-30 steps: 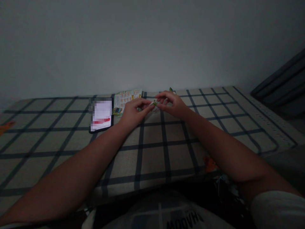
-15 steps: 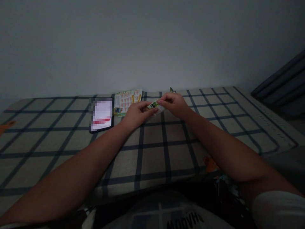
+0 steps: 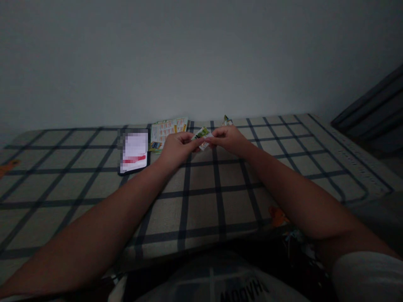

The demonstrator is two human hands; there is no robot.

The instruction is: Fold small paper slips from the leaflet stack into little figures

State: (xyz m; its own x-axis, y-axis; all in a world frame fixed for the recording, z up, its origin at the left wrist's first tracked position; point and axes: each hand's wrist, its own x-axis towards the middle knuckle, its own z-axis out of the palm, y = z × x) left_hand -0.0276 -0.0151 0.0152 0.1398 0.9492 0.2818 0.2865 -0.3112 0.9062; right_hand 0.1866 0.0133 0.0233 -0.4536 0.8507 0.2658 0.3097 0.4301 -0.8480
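Observation:
Between my two hands, above the checked cloth, is a small white and green printed packet point(image 3: 202, 135). My left hand point(image 3: 179, 147) pinches its left side with the thumb on top. At the packet's right side, the fingers and thumb of my right hand point(image 3: 229, 139) are closed on it. The dim light hides fine detail, and the fingers cover part of the packet. Just behind my right hand lies a crumpled green and white scrap point(image 3: 227, 121) that looks like a wrapper.
Several printed sheets point(image 3: 165, 129) with green edges lie left of my hands. Nearer the left, a dark-framed tablet or phone point(image 3: 134, 149) has a lit, blurred screen. The checked tablecloth point(image 3: 201, 201) runs back to a plain wall point(image 3: 201, 58).
The packet has turned and now shows more of its printed face. My right hand has moved slightly down and left, uncovering more of the scrap behind it.

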